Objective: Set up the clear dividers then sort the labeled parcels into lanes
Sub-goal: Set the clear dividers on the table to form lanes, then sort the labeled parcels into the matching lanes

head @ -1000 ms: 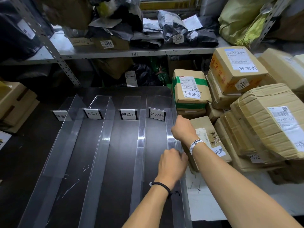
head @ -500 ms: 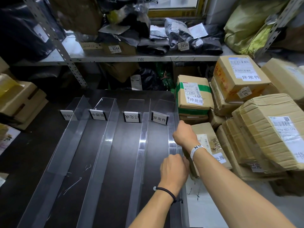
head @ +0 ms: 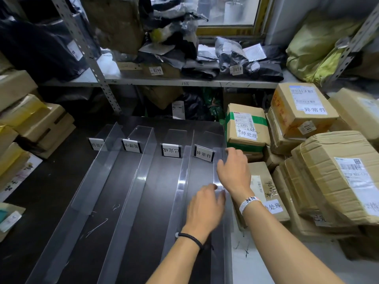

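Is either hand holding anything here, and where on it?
The left hand grips the rightmost clear divider about midway along its top edge. The right hand hangs open over its far part, holding nothing.

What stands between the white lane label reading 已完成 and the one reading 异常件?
An upright clear plastic divider stands between the white 已完成 label and the white 异常件 label; the head view shows it.

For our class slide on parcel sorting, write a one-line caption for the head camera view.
Left hand holds the rightmost clear divider, right hand hovering above it, labeled cardboard parcels stacked alongside.
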The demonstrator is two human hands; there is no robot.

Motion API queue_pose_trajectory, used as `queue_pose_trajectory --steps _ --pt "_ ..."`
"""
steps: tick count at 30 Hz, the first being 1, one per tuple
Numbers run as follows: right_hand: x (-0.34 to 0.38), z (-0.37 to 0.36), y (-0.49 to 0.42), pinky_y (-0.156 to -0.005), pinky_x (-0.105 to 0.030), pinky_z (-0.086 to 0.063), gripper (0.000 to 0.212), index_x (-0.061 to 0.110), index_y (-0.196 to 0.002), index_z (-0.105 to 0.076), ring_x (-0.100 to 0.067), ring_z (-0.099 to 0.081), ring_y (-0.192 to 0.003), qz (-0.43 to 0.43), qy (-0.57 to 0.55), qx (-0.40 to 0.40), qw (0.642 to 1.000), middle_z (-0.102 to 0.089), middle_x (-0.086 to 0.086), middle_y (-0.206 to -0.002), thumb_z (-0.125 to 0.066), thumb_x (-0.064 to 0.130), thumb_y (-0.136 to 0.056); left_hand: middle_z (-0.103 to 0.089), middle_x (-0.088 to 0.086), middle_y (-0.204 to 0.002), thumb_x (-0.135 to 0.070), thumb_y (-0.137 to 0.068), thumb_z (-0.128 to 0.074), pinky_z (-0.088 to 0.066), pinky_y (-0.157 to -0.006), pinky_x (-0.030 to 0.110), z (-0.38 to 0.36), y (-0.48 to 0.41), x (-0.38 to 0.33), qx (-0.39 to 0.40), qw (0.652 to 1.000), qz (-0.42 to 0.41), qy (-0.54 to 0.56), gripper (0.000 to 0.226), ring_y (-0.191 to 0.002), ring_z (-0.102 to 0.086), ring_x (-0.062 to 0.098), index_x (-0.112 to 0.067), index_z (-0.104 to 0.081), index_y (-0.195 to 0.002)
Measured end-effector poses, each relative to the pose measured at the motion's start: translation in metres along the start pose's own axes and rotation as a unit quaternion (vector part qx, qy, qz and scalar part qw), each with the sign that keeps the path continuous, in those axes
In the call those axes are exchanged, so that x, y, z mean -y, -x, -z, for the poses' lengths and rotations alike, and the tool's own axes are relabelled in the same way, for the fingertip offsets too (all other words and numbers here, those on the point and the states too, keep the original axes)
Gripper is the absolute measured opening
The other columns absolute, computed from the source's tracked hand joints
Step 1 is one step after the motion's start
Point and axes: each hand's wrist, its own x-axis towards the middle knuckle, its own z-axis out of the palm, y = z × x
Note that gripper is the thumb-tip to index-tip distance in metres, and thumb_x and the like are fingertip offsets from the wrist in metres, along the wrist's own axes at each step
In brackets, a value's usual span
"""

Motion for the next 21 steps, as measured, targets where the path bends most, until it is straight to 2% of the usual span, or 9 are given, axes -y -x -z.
queue_pose_trajectory --steps 3,7,9,13,21 --pt "0.019 0.007 0.013 -0.099 -0.038 -0.043 0.036 0.013 -0.135 -0.058 -0.026 -0.052 -0.12 0.072 -0.021 -0.024 0.997 -0.06 -0.006 -0.13 -0.056 0.022 -0.1 -0.057 0.001 -0.134 -0.039 -0.103 -0.046 -0.047 -0.095 0.036 0.029 -0.001 0.013 -0.08 0.997 -0.016 0.005 0.039 -0.12 -0.057 0.022 -0.018 -0.054 -0.136" --pt "0.051 0.009 0.034 -0.102 -0.04 -0.045 0.034 0.018 -0.132 -0.061 -0.024 -0.055 -0.121 0.146 -0.031 -0.02 0.989 -0.063 -0.002 -0.134 -0.058 0.024 -0.099 -0.058 0.001 -0.13 -0.031 -0.1 -0.053 -0.046 -0.097 0.038 0.077 0.003 0.04 -0.193 0.98 -0.039 -0.035 0.035 -0.119 -0.053 0.023 -0.016 -0.059 -0.131" --pt "0.069 0.007 0.047 -0.11 -0.038 -0.04 0.038 0.02 -0.138 -0.06 -0.022 -0.052 -0.13 0.167 -0.026 -0.004 0.986 -0.059 0.0 -0.143 -0.057 0.028 -0.1 -0.058 0.001 -0.133 -0.03 -0.098 -0.056 -0.044 -0.098 0.04 0.1 0.008 0.058 -0.231 0.97 -0.034 -0.066 0.036 -0.122 -0.053 0.023 -0.016 -0.06 -0.131" --pt "0.108 -0.006 0.075 -0.119 -0.034 -0.028 0.047 0.023 -0.148 -0.052 -0.015 -0.039 -0.146 0.202 -0.031 0.022 0.979 -0.046 0.005 -0.157 -0.055 0.035 -0.102 -0.054 -0.001 -0.144 -0.034 -0.098 -0.055 -0.041 -0.1 0.042 0.142 0.024 0.099 -0.273 0.956 -0.019 -0.104 0.042 -0.134 -0.047 0.02 -0.02 -0.059 -0.138" --pt "0.224 -0.063 0.137 -0.12 -0.032 -0.025 0.052 0.025 -0.153 -0.046 -0.014 -0.033 -0.15 0.234 -0.036 0.045 0.97 -0.038 0.008 -0.162 -0.055 0.036 -0.102 -0.05 -0.004 -0.15 -0.039 -0.099 -0.052 -0.037 -0.107 0.04 0.231 0.074 0.21 -0.296 0.946 0.002 -0.131 0.044 -0.139 -0.043 0.015 -0.025 -0.056 -0.141"
